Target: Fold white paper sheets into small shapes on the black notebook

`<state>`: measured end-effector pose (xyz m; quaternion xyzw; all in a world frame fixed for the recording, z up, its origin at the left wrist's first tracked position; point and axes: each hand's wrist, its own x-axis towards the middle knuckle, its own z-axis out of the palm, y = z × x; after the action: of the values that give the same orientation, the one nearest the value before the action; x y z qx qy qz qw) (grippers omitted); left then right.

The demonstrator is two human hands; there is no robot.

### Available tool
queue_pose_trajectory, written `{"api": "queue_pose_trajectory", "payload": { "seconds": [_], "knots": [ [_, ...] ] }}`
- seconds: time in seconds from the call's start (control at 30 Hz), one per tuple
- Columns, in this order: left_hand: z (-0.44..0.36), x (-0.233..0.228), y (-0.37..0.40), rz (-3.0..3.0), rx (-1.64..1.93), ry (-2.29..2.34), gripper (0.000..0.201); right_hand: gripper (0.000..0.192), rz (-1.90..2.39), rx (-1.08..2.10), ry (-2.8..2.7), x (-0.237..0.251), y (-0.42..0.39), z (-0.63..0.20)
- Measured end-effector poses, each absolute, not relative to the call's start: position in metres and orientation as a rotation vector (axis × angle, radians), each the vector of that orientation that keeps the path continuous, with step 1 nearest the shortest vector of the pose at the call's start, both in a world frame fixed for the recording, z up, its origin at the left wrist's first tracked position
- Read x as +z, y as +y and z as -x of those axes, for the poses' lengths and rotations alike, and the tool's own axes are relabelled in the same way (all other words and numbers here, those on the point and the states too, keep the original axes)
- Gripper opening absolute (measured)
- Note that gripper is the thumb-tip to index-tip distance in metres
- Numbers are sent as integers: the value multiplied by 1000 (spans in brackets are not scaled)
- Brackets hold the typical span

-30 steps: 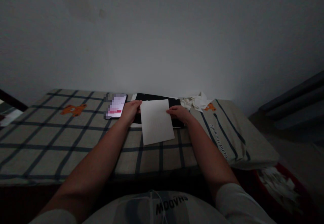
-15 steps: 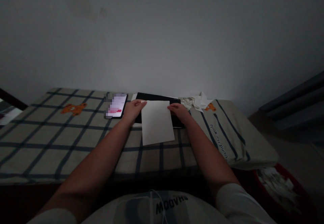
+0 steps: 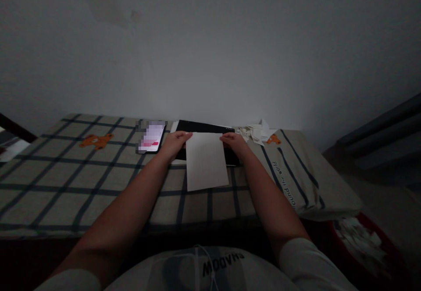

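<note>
The white paper sheet lies flat on the checked table, its far edge overlapping the black board, which serves as the reference here. The sheet spans the gap between both hands, with its near edge extending toward the person, past the near edge of the board. The left hand grips the far left corner of the sheet, fingers curled and closed on the paper, at the left end of the board. The right hand pinches the far right corner in the same manner, at the right end of the board. Left of the board, just beside the left hand, a phone lies face up with its screen lit. Right of the board, a heap of paper scraps rests on the table. Well to the right of the board and below table level, a red basket contains further white paper scraps.
</note>
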<state>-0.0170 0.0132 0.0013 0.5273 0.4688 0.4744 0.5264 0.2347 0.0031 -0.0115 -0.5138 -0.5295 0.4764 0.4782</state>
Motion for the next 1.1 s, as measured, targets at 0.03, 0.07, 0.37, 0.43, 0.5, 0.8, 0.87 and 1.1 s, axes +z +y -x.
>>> {"api": "queue_pose_trajectory", "payload": {
  "seconds": [0.03,0.07,0.37,0.43,0.5,0.8,0.87,1.1],
  "knots": [
    [17,1,14,-1218,1105,1077,33,24,1263,1153,-1293,-12,4,-236],
    [17,1,14,-1187,1075,1033,34,25,1270,1150,-1285,-12,4,-237],
    [14,3,12,-1319,1205,1149,35,24,1258,1208,-1212,-11,4,-238],
    [15,2,14,-1267,1223,1156,33,24,1249,1219,-1205,-12,4,-237],
    [17,0,16,-1203,1193,1110,32,24,1248,1214,-1179,-13,5,-236],
    [15,-3,18,-1273,1273,1167,27,26,1225,1230,-1098,-15,7,-235],
    [14,-5,17,-1341,1329,1231,25,27,1246,1169,-1118,-16,7,-235],
    [10,-6,6,-2228,1270,1243,22,25,1417,859,-1165,-21,12,-237]
  ]
}}
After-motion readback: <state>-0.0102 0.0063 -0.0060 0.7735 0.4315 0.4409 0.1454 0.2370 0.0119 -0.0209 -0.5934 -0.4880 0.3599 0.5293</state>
